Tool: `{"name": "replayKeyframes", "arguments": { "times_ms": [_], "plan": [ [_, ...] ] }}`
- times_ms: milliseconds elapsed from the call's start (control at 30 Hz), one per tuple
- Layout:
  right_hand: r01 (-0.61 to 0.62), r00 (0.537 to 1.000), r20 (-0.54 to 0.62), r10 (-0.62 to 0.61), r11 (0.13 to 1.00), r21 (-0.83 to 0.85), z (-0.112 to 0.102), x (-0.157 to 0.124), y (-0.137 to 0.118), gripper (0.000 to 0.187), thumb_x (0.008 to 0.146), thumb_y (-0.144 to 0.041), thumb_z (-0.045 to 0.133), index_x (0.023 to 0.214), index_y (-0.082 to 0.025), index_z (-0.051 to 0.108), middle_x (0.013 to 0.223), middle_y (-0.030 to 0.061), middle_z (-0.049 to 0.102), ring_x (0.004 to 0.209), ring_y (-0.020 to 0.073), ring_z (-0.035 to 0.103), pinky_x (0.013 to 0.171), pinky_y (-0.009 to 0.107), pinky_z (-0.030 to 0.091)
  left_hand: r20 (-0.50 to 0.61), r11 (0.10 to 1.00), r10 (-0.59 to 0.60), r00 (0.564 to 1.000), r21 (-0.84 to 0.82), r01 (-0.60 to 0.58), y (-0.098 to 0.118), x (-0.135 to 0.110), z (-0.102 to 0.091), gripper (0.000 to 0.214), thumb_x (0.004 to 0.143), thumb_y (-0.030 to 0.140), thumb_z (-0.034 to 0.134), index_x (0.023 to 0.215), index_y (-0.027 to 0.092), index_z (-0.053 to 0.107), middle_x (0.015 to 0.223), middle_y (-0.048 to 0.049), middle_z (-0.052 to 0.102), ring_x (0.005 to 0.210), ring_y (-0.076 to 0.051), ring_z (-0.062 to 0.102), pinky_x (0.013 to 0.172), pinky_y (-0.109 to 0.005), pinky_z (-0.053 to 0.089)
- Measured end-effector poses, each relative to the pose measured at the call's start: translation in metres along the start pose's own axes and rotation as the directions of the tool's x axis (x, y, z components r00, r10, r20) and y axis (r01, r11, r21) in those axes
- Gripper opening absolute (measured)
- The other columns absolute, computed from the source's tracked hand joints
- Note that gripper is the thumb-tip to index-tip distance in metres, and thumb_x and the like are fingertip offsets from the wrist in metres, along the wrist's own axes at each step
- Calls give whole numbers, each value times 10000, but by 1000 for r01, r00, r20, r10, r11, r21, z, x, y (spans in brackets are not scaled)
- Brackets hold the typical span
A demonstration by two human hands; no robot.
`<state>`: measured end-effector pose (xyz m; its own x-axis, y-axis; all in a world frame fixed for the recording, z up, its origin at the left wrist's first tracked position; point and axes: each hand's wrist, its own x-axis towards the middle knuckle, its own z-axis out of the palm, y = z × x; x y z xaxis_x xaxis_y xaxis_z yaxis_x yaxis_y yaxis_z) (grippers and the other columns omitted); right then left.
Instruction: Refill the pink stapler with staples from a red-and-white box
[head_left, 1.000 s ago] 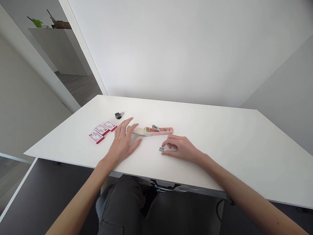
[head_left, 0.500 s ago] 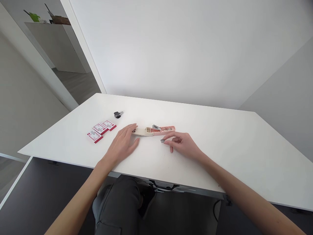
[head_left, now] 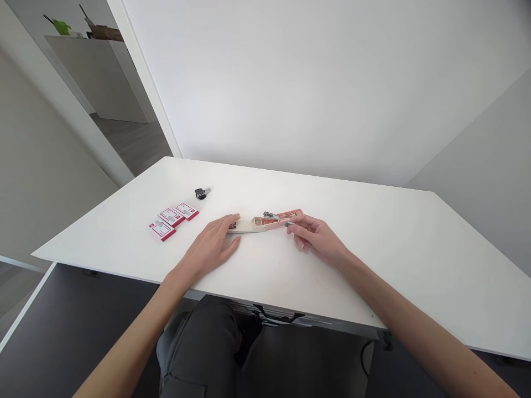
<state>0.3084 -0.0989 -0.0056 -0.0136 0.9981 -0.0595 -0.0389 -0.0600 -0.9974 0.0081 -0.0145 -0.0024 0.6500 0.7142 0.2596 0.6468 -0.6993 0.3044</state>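
Observation:
A stapler [head_left: 245, 226] lies opened out flat, with a cream half on the left and a pink half on the right, angled slightly away. Inside the pink half show ribs, and a shiny metal part [head_left: 271, 215] tilts out. My left hand [head_left: 211, 241] lies over the cream half's left end, fingers stretched across it and thumb apart on the table. Between thumb and index finger, my right hand [head_left: 315, 235] pinches a small grey strip of staples [head_left: 289, 224], right by the front edge of the pink half. Its other fingers are curled.
Three red-and-white staple boxes [head_left: 171, 216], grey pieces on top, lie in a slanted row at left. Behind them is a black staple remover [head_left: 202, 193]. A wall [head_left: 290, 99] rises behind the white table [head_left: 373, 243]; its front edge passes above my legs.
My right hand has moved away from me and slightly right with the staple strip, up to the pink half. That half has swung a little, its right end farther back. My left hand has shifted slightly right.

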Motion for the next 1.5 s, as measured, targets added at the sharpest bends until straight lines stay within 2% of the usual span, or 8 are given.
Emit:
{"name": "replayKeyframes", "arguments": {
  "times_ms": [300, 433, 567, 667, 800, 1000, 1133, 1500],
  "plan": [
    [-89, 995, 61, 80, 983, 160, -5, 0, -3, 375, 854, -450, 828, 1182, -276, 778, 1126, 49, 671, 635, 69, 476, 514, 250, 354, 2, 1000, 20, 1000, 8, -20, -2, 1, 2, 532, 1046, 442, 447, 1525, 211, 455, 1522, -106, 597, 1413, -309, 551, 1168, -507, 461],
    [-106, 992, 85, 92, 979, 174, -7, 1, -1, 402, 889, -389, 778, 1268, -253, 770, 1196, 83, 689, 669, 89, 515, 548, 257, 447, -7, 1000, 16, 1000, -4, -16, -2, 1, 2, 526, 1039, 440, 458, 1516, 219, 470, 1511, -101, 608, 1403, -311, 560, 1166, -509, 465],
    [-127, 983, 161, 91, 965, 228, -8, 1, -1, 352, 927, -332, 730, 1258, -223, 777, 1305, 96, 710, 864, 134, 669, 838, 303, 600, -8, 1000, 10, 1000, -14, -10, 0, 0, 2, 521, 1034, 437, 458, 1513, 232, 480, 1514, -94, 606, 1402, -312, 561, 1165, -513, 467],
    [-145, 972, 214, 93, 959, 245, -9, 0, -1, 337, 939, -342, 744, 1252, -222, 777, 1372, 93, 708, 1146, 197, 710, 1101, 363, 555, -10, 1000, 15, 1000, -13, -15, 0, 0, 2, 519, 1035, 434, 454, 1513, 232, 478, 1514, -97, 605, 1395, -313, 566, 1160, -517, 468],
    [-164, 965, 240, 103, 954, 251, -9, -1, 1, 366, 919, -339, 791, 1265, -222, 764, 1380, 89, 714, 1289, 234, 673, 1209, 413, 489, -8, 1000, 19, 1000, -7, -19, -1, 0, 3, 512, 1039, 438, 455, 1504, 224, 481, 1508, -97, 608, 1396, -309, 564, 1158, -503, 468],
    [-206, 973, 152, 174, 951, 232, -11, 0, 3, 365, 898, -316, 814, 1248, -226, 767, 1206, 74, 763, 911, 125, 737, 891, 263, 638, -7, 1000, 12, 1000, -7, -12, -3, 0, 4, 513, 1038, 440, 464, 1506, 228, 475, 1509, -93, 608, 1406, -311, 556, 1162, -499, 461],
    [-217, 970, 147, 193, 960, 176, -13, 0, 2, 368, 891, -369, 808, 1239, -257, 767, 1219, 67, 728, 578, 43, 568, 494, 211, 515, 2, 1000, 9, 1000, -3, -9, -3, 0, 4, 514, 1039, 440, 465, 1502, 218, 476, 1500, -95, 616, 1403, -309, 557, 1168, -498, 458],
    [-198, 976, 128, 174, 960, 201, -8, -2, -3, 372, 822, -528, 865, 974, -200, 776, 922, 11, 658, 578, 48, 413, 516, 218, 395, 3, 1000, 12, 1000, 6, -12, -1, 0, 2, 502, 1041, 432, 461, 1491, 211, 476, 1489, -101, 621, 1397, -307, 560, 1166, -502, 466]
  ]
}}
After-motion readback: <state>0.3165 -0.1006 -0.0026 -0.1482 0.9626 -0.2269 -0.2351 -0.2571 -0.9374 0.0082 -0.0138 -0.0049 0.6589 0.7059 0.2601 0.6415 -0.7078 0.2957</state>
